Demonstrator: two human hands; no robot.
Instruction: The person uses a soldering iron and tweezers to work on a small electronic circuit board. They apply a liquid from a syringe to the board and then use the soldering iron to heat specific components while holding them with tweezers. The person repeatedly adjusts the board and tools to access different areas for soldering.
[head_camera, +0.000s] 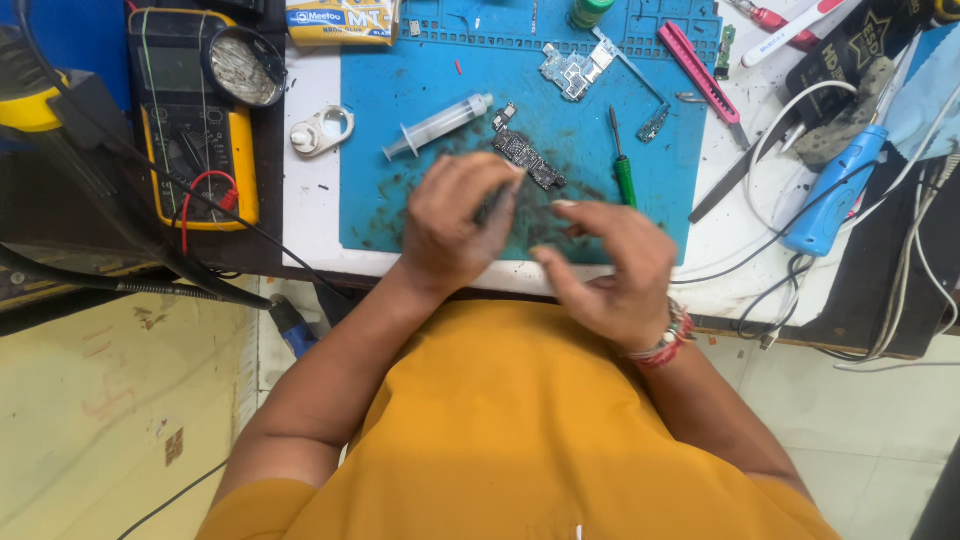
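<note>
The left hand (455, 225) is curled narrow around a thin dark tool (497, 203), its tip near the small dark circuit board (527, 158) lying on the blue mat (400, 200). The right hand (612, 270) hovers just beside it, fingers loosely bent, holding nothing that shows. Around the board: a plastic syringe (440, 125) to the left, a green-handled screwdriver (622, 170) to the right, a second bare board (572, 70) farther back. A yellow multimeter (190, 120) sits well left on the worktop (310, 220); a blue handheld tool (835, 190) lies far right among cables.

A yellow multimeter (193, 115) lies left of the blue mat (400, 80). A syringe (437, 126) and green-handled screwdriver (622, 165) rest on it. A blue tool (836, 190) sits right.
</note>
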